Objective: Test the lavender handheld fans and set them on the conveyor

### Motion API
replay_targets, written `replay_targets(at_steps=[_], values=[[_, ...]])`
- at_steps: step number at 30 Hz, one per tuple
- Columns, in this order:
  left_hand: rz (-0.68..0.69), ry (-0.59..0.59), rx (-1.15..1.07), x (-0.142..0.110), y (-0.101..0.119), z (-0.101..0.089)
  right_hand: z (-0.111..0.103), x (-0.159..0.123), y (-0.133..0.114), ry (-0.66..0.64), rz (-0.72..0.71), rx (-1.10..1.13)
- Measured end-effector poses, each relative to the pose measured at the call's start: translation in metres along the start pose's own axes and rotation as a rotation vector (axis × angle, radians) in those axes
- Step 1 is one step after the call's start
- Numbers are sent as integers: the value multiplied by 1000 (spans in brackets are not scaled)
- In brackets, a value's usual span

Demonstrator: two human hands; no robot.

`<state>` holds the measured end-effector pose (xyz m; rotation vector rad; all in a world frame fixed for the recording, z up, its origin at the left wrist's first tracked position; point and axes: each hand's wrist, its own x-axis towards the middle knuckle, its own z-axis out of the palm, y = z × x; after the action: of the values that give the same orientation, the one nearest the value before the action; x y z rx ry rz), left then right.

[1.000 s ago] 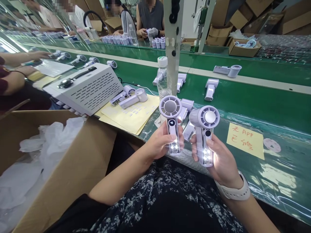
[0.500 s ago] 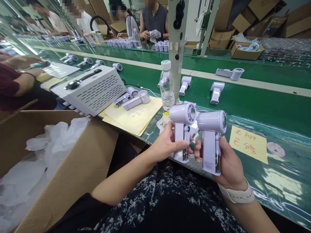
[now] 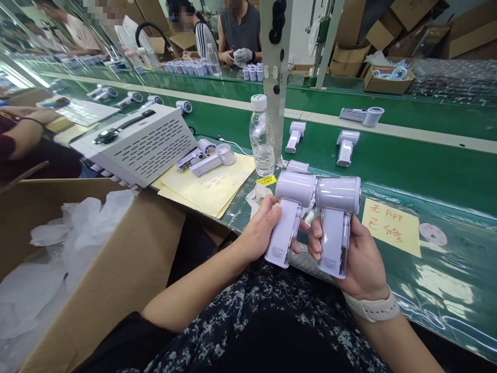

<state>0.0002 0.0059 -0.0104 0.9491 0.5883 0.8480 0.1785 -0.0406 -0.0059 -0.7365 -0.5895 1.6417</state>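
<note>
My left hand (image 3: 263, 230) is closed around the handle of a lilac handheld fan (image 3: 286, 228), its round head up and its smooth side toward me. A second, matching handheld fan (image 3: 333, 238) is gripped by my right hand (image 3: 365, 259), with fingers wrapped round its handle. The two fan heads are side by side, touching or nearly so. Part of another lilac fan (image 3: 297, 166) shows behind them on the bench. Close to my left hand lie a crumpled white paper (image 3: 258, 198) and a yellow label (image 3: 266, 180).
A water bottle (image 3: 263, 137) stands by a metal post (image 3: 274, 77). Left are a slotted grey box (image 3: 143, 142), yellow paper (image 3: 217, 191) with two fans on it, and a carton (image 3: 128, 254) of plastic bags. A handwritten note (image 3: 392, 227) lies right. More fans rest on the green belt (image 3: 419, 150).
The fan in my left hand has turned, so its smooth handle side now faces me instead of the open-looking side and head opening. The right-hand fan has turned slightly.
</note>
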Motion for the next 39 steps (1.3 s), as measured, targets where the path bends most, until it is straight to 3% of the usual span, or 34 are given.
replay_targets(at_steps=[7, 11, 18, 20, 23, 30, 35, 39], values=[[42, 26, -6, 3, 0, 0, 0, -6, 1, -5, -80, -38], [45, 4, -27, 3, 1, 1, -2, -7, -2, -1, -9, -5], [22, -72, -19, -19, 17, 15, 1, -18, -1, 344, -19, -88], [26, -86, 7, -24, 22, 19, 7, -21, -2, 385, -30, -93], [18, -122, -32, -24, 24, 21, 16, -23, -7, 357, -50, -90], [-89, -70, -235, -10, 19, 17, 19, -21, -18, 241, 13, -12], [-174, -56, -222, -10, 18, 13, 20, -20, -19, 175, 25, 4], [-139, -19, -191, -8, 15, 12, 20, -20, -20, 162, 26, -23]])
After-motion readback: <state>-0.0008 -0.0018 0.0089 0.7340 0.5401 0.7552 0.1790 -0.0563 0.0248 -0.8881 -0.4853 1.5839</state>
